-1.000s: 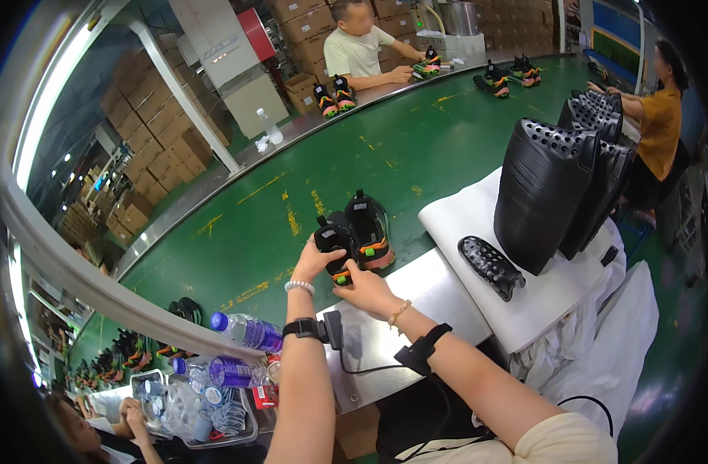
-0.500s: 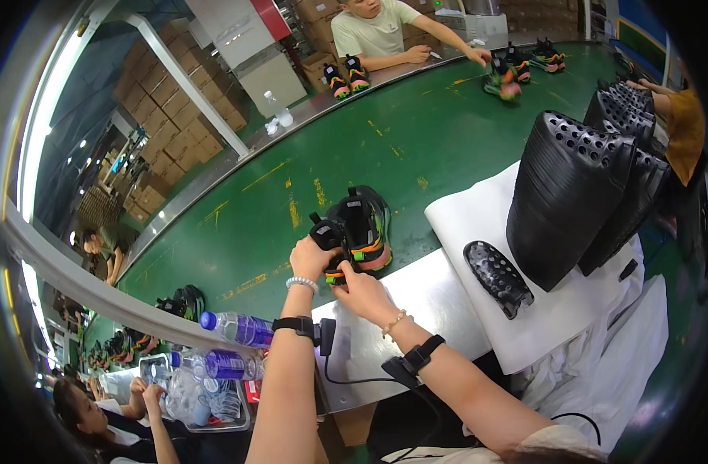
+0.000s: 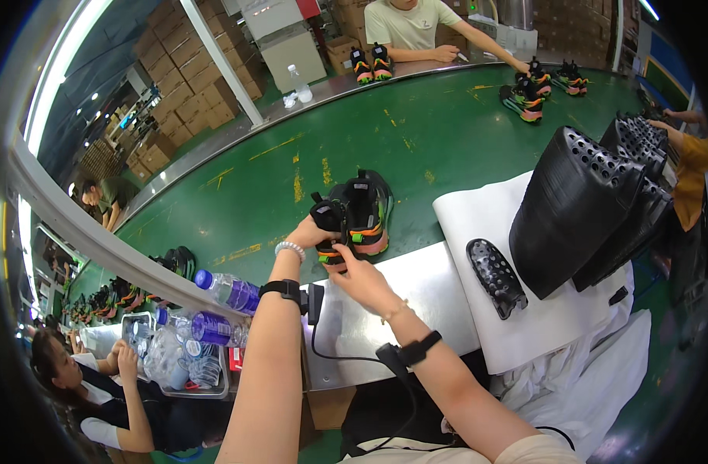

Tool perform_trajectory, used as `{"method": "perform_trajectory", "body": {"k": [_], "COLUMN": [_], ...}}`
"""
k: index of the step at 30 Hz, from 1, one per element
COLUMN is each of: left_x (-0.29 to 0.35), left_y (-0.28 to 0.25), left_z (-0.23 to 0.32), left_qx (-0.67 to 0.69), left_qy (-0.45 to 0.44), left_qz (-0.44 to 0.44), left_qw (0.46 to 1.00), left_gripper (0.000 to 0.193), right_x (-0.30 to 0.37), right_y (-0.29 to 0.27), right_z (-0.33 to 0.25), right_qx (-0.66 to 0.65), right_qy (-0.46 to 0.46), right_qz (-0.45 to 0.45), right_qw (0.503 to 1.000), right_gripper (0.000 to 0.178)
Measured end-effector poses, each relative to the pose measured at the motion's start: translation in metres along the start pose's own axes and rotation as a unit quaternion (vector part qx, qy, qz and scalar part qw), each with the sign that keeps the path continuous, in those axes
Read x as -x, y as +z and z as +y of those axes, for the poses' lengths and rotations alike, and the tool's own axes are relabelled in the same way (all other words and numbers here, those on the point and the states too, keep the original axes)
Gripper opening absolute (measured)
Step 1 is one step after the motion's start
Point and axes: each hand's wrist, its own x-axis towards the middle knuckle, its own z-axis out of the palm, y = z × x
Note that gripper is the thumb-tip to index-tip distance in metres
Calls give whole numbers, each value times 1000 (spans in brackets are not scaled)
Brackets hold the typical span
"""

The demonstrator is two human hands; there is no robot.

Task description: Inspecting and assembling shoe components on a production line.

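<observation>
A black sneaker (image 3: 328,207) with orange, green and pink trim stands at the near edge of the green belt, heel toward me. My left hand (image 3: 311,234) grips its left side near the collar. On its heel end, low on the right, are the fingers of my right hand (image 3: 360,274). The matching sneaker (image 3: 368,217) stands upright close by on the right, touched by neither hand as far as I can see. Partly hidden by my fingers is the heel of the held sneaker.
Black perforated shoe inserts (image 3: 574,213) stand stacked on white sheeting (image 3: 466,213) at right; a single insert (image 3: 495,277) lies beside them. Purple-labelled bottles (image 3: 229,291) and a plastic tray (image 3: 222,379) are left. Across the belt, a co-worker (image 3: 412,31) reaches toward more sneakers (image 3: 522,99).
The whole view has shifted a little. My hands stay on the same sneaker. Across the belt, the sneaker that was blurred beneath the co-worker's hand now rests sharp on the belt.
</observation>
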Motion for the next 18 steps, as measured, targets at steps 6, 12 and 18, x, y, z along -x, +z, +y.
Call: {"method": "perform_trajectory", "body": {"k": [6,12,18], "left_x": [22,25,69], "left_y": [-8,-6,28], "left_z": [30,30,98], "left_qx": [-97,54,-193], "left_qy": [-84,193,245], "left_qz": [37,408,130], "left_qw": [991,891,941], "left_gripper": [67,43,23], "right_x": [72,140,185], "right_y": [-104,-182,-212], "right_z": [-56,-63,-12], "right_qx": [53,85,148], "right_qy": [78,54,131], "right_qz": [-88,328,332], "right_qw": [992,939,922], "right_gripper": [39,25,34]}}
